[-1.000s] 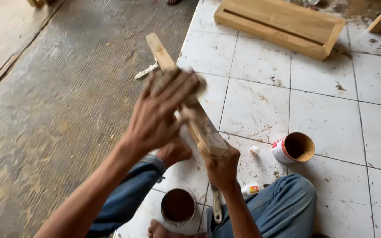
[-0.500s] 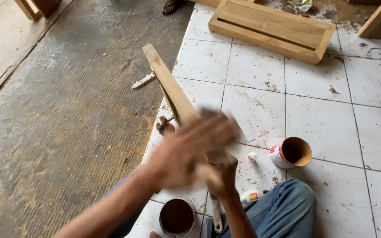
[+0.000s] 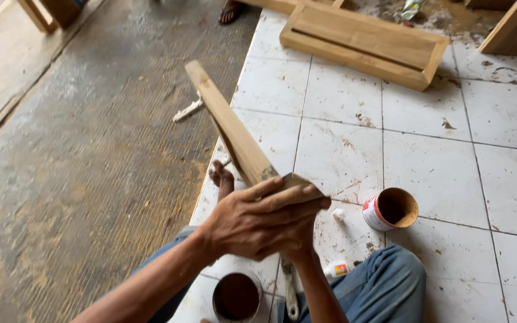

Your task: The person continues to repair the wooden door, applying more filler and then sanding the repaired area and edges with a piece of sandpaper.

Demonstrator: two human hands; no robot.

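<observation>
A long, pale wooden bar (image 3: 228,125) slants up and away from my lap towards the concrete. My left hand (image 3: 252,221) lies over its near end, fingers stretched out and pressing a small brown sheet (image 3: 297,179) against the wood. My right hand (image 3: 299,244) is mostly hidden beneath the left one and grips the bar's near end from below. My bare toes (image 3: 219,176) show just left of the bar.
On the white tiles, a tin (image 3: 390,209) lies on its side to my right. A tin of brown paste (image 3: 236,296), a scraper (image 3: 290,293) and a small bottle (image 3: 336,269) sit by my knees. A wooden frame (image 3: 360,42) lies further off. Concrete floor (image 3: 79,167) spreads to the left.
My left hand has slid down the bar from its middle to the near end. The bar now shows bare along most of its length.
</observation>
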